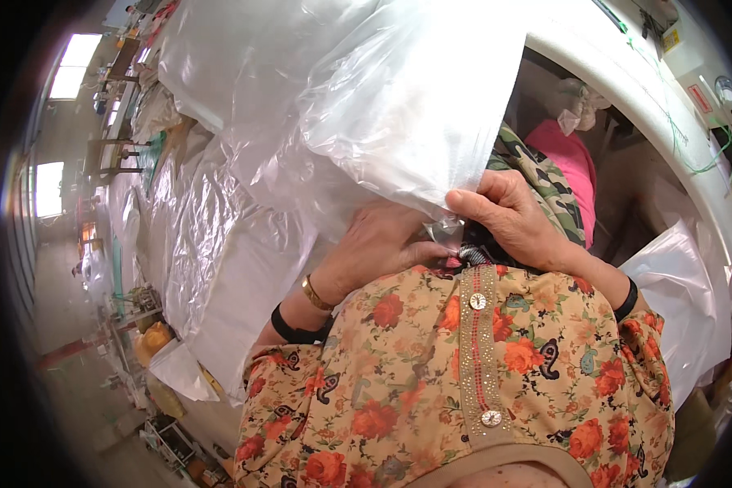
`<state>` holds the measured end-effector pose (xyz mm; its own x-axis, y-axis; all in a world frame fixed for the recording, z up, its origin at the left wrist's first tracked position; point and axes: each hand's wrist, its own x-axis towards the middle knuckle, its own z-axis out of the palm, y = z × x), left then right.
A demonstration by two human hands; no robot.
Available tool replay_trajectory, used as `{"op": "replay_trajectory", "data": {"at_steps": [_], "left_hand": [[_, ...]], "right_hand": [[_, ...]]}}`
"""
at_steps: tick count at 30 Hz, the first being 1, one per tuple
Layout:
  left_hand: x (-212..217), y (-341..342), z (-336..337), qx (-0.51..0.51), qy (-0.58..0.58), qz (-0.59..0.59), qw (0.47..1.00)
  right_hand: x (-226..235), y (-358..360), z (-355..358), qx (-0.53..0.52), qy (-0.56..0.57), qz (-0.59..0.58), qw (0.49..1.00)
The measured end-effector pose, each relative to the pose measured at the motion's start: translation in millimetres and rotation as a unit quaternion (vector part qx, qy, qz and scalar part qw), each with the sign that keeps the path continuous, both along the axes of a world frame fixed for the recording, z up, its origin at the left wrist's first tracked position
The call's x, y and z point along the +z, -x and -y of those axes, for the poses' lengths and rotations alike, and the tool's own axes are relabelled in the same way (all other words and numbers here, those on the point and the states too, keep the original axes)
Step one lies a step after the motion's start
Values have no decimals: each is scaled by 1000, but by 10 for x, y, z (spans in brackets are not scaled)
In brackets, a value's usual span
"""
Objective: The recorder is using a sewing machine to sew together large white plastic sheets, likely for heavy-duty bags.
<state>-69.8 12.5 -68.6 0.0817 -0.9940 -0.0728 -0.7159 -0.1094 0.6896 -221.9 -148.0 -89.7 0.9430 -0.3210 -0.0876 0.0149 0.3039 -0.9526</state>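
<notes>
A large translucent plastic sheet (407,89) spreads over the work surface and hangs down toward my lap. My right hand (516,215) pinches its near corner between thumb and fingers. Close by on the left, my left hand (374,244) is closed on the same sheet's edge, its fingers partly hidden under the film. A small gathered bit of film shows between both hands, just in front of my flowered shirt (529,358).
A white table edge (626,98) curves along the right, with green thread (695,167) and a white machine part (699,65). More crumpled plastic film (195,236) lies to the left. Camouflage cloth (545,175) and pink cloth (573,171) sit beneath the table. Another plastic piece (679,301) hangs right.
</notes>
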Motion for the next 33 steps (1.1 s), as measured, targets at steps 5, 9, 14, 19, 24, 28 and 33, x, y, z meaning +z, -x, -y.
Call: {"op": "replay_trajectory", "data": {"at_steps": [5, 9, 14, 19, 24, 28, 33], "left_hand": [[-6, 203, 209, 55, -8, -437, 898], [-74, 387, 403, 134, 34, -646, 750], [-152, 415, 495, 305, -35, -690, 655], [-189, 420, 451, 316, 13, -696, 644], [-287, 475, 450, 344, 115, -620, 695], [-331, 481, 429, 337, 122, -583, 729], [-305, 481, 445, 334, 107, -617, 705]], "right_hand": [[18, 46, 40, 1, 54, -21, 998], [49, 77, 34, -11, 169, -66, 983], [102, 49, -31, -43, 279, -66, 957], [123, 93, -67, -49, 460, -47, 885], [127, 56, -47, -70, 595, 7, 801], [190, 67, 66, 1, 682, 18, 731], [220, 69, 98, 74, 755, 8, 651]]}}
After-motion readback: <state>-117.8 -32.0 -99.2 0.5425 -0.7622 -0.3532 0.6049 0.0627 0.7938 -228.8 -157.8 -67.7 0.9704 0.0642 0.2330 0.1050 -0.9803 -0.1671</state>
